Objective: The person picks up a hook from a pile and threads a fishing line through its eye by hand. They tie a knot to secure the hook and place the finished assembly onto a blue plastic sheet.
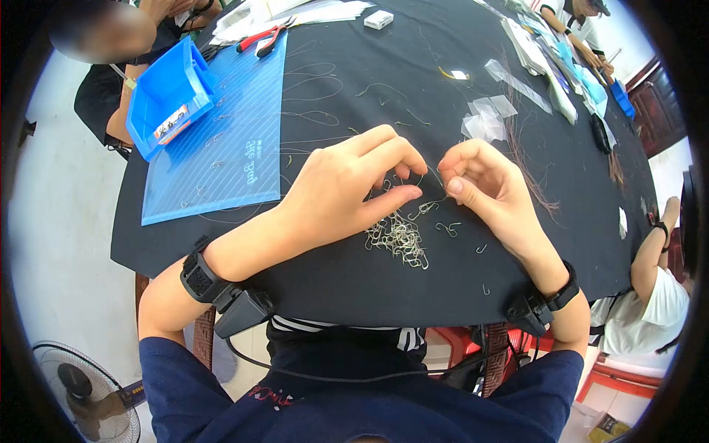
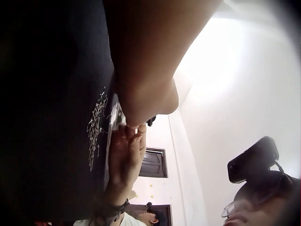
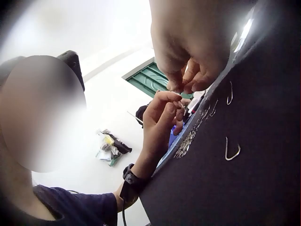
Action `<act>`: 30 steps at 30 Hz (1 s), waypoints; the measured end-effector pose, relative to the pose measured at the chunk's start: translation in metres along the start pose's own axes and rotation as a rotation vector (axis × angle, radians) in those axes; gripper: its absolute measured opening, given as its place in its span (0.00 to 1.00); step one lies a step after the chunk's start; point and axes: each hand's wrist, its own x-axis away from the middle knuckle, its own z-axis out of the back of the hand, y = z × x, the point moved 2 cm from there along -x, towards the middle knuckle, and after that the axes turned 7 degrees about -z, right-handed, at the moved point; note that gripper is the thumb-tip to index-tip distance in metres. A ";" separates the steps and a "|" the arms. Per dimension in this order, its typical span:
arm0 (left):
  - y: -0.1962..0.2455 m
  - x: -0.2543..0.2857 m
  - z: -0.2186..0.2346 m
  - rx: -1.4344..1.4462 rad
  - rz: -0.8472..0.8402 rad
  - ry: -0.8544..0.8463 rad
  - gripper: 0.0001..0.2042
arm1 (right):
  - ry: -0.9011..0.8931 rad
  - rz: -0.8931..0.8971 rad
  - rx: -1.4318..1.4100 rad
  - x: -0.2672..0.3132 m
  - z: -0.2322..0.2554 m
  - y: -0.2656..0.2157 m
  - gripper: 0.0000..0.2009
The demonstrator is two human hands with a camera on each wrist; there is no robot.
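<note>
A thin, pale strand of line (image 1: 437, 177) is pinched between thumb and forefinger of the right hand (image 1: 491, 184), above a worktop (image 1: 332, 284) covered in black cloth. The left hand (image 1: 340, 184) is held just beside it, fingers curved toward the thumb near the line — whether anything is gripped there cannot be told.

Below the left hand's thumb, a tangled pile of small, silvery metal fish hooks (image 1: 399, 240) is seen; a few loose hooks (image 1: 481, 249) are scattered below the right hand. Beyond the right hand, clear, flat plastic pieces (image 1: 487, 118) are spread, with fine reddish-brown strands (image 1: 526, 159) strewn alongside. To the left of the left hand, a translucent blue plastic file bag (image 1: 221, 173) is laid flat — partly covered by an open blue plastic bin (image 1: 159, 85).
</note>
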 end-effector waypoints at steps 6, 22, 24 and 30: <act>-0.003 0.002 -0.004 0.062 -0.038 -0.075 0.08 | -0.061 -0.029 -0.080 0.000 0.002 0.002 0.10; 0.004 0.002 0.002 0.026 0.063 -0.020 0.12 | -0.117 -0.087 -0.119 0.001 0.002 0.003 0.09; 0.005 0.000 0.000 0.018 -0.050 0.017 0.11 | -0.138 -0.088 -0.130 0.001 0.001 0.004 0.09; 0.004 0.000 -0.003 0.029 -0.196 0.025 0.07 | -0.181 -0.102 -0.138 0.002 -0.002 0.003 0.09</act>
